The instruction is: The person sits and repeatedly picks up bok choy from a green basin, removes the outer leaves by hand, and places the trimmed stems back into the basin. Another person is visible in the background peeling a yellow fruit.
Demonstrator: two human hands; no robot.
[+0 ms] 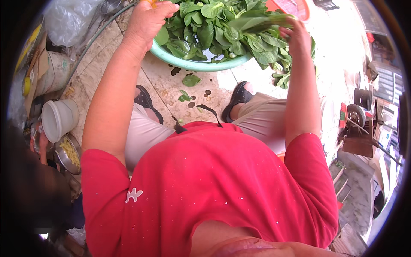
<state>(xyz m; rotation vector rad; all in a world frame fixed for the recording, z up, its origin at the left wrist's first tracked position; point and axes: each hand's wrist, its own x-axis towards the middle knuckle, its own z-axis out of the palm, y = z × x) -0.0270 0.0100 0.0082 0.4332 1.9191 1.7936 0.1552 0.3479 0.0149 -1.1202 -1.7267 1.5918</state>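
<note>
Before me a pale green plastic basin [199,66] holds water and a heap of leafy green bok choy [205,32]. My right hand [298,37] grips the stem end of a bok choy plant [263,21], blurred, with its leaves stretching left over the basin. Above the basin's left rim is my left hand [149,19], fingers curled and thumb pointing right. An orange object [151,2] shows at its fingers, mostly cut off by the top edge of the picture. More bok choy [282,66] lies outside the basin, under and beside my right hand.
A red plastic basket [292,8] stands behind the basin. Loose leaves [191,80] lie on wet tiles between my feet. At left are a hose [93,41], a white bucket [59,119] and a metal bowl of yellow pieces [69,154]; another person's hand [42,141] is beside them.
</note>
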